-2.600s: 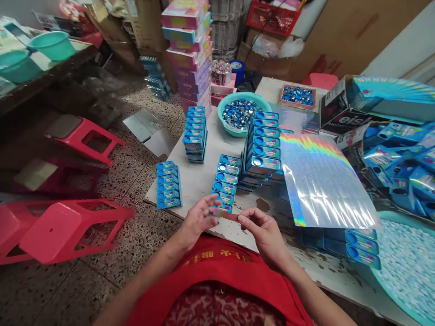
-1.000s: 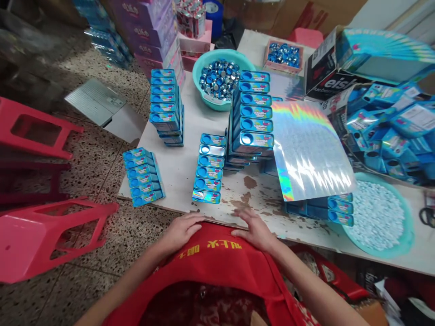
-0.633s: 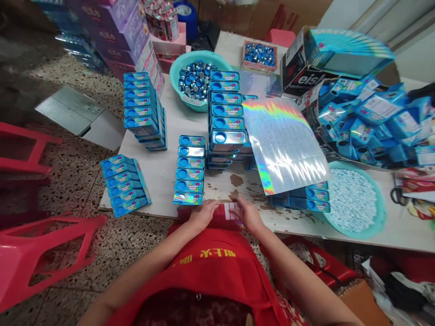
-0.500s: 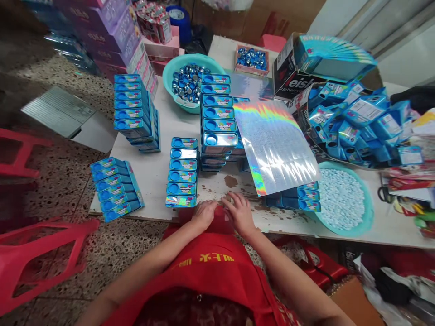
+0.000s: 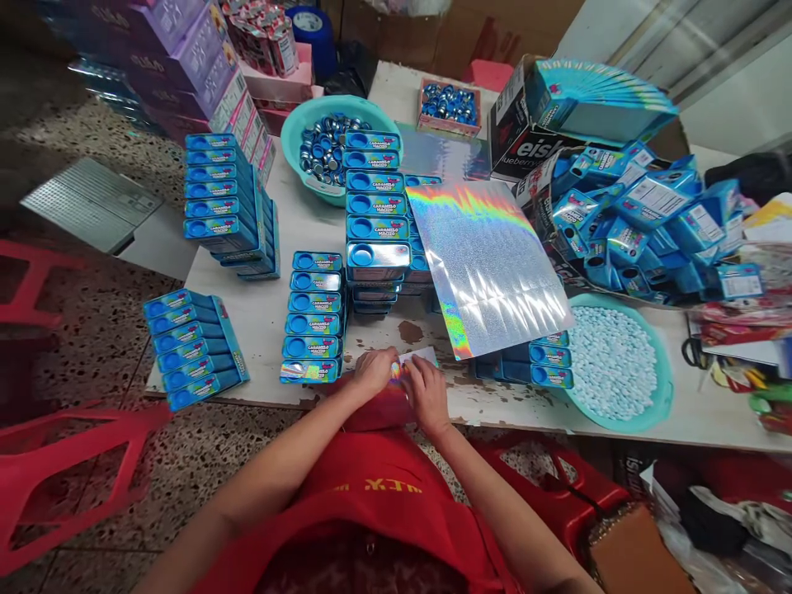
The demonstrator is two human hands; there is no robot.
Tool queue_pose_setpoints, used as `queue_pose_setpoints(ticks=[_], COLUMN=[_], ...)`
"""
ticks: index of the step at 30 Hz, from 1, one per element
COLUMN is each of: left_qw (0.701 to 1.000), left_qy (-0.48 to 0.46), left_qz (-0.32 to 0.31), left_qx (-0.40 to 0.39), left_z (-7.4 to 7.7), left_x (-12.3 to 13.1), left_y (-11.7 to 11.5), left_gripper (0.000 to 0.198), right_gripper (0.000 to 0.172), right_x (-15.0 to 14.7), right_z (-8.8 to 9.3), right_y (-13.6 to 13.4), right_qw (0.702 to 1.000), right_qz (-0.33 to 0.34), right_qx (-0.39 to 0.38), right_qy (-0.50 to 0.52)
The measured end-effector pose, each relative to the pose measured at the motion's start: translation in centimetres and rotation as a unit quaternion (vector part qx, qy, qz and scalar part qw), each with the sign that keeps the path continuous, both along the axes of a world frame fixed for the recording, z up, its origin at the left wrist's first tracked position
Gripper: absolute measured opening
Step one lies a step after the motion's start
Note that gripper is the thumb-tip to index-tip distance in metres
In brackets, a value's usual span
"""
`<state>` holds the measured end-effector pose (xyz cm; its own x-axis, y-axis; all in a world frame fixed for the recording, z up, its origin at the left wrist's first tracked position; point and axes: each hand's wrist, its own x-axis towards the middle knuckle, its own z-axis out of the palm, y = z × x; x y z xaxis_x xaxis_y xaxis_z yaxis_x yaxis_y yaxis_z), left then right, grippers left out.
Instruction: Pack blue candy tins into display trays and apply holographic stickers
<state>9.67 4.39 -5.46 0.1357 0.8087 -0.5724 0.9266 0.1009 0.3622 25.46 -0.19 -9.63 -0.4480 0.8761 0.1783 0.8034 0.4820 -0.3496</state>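
Note:
Close to the table's front edge, my left hand [image 5: 374, 373] is closed, its fingertips pinching a small shiny holographic sheet [image 5: 424, 355]. Facing it, my right hand [image 5: 428, 393] has its fingers bent onto the same sheet. Much of the sheet is covered by the fingers, so its full shape is hidden. To the left of my hands lies a row of blue candy boxes [image 5: 312, 324] with round recesses on top. Beyond my hands rises a taller stack of such boxes [image 5: 376, 227]. A large silver holographic sheet [image 5: 492, 268] rests over more boxes on the right.
Blue-and-silver caps fill a turquoise basin [image 5: 339, 195] at the back. Pale candies lie in another turquoise basin [image 5: 665, 388] at right, below a heap of blue boxes [image 5: 656, 202]. More boxes [image 5: 195, 346] stand at the left edge. Red plastic stools [image 5: 80, 462] are on the floor.
The small holographic sheet now shows between my hands, where none was visible before. My right fingers have curled in from a looser spread. The whole view has shifted slightly.

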Motion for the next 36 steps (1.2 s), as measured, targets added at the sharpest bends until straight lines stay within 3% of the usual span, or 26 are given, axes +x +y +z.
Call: queue_pose_setpoints(ticks=[7,12,14,16,19,22,23,25,27,31,33,36], left_qw=[0.998,0.99,0.989,0.987,0.95,0.851,0.827,0.809,0.825,0.89,0.897,0.904], left_qy=[-0.043,-0.092,-0.093,-0.11,-0.285,-0.507,-0.537,-0.535,-0.491,-0.366,-0.321,-0.271], left_qz=[-0.044,-0.088,-0.089,-0.049,0.071,0.135,0.157,0.221,0.268,0.266,0.29,0.308], left_qx=[0.023,0.052,0.07,0.102,0.102,-0.025,-0.064,-0.105,-0.085,0.048,0.089,0.12], left_z=[-0.7,-1.4,-1.3,-0.7,1.4,4.2,5.2,7.2,9.2,13.0,14.0,14.3], left_x=[1.8,3.6,3.8,3.5,2.7,1.8,1.5,0.6,-1.0,-6.4,-9.8,-14.1], left_y=[1.8,4.7,5.5,5.3,3.0,-0.5,-1.6,-3.3,-4.2,-5.0,-5.0,-4.8], left_gripper=[0.026,0.021,0.024,0.03,0.036,0.042,0.043,0.034,0.026,0.021,0.02,0.02], right_gripper=[0.016,0.021,0.023,0.023,0.021,0.022,0.022,0.023,0.023,0.023,0.023,0.025], right_x=[2.0,4.9,5.4,5.4,4.6,3.4,2.9,1.7,-0.1,-6.1,-9.6,-14.2], right_z=[1.2,3.0,4.4,6.2,9.3,12.4,13.3,14.6,15.4,16.2,16.2,15.7], right_y=[3.3,2.4,1.5,0.9,0.5,0.6,0.7,0.7,0.9,1.5,2.0,2.6], right_qw=[0.998,0.992,0.989,0.974,0.921,0.875,0.865,0.851,0.845,0.866,0.882,0.896], right_qz=[-0.03,-0.035,-0.07,-0.125,-0.192,-0.205,-0.203,-0.198,-0.196,-0.169,-0.148,-0.144], right_qx=[-0.054,-0.102,-0.13,-0.175,-0.255,-0.31,-0.321,-0.332,-0.332,-0.288,-0.251,-0.213], right_qy=[-0.02,-0.07,-0.022,0.074,0.222,0.309,0.328,0.356,0.37,0.373,0.37,0.361])
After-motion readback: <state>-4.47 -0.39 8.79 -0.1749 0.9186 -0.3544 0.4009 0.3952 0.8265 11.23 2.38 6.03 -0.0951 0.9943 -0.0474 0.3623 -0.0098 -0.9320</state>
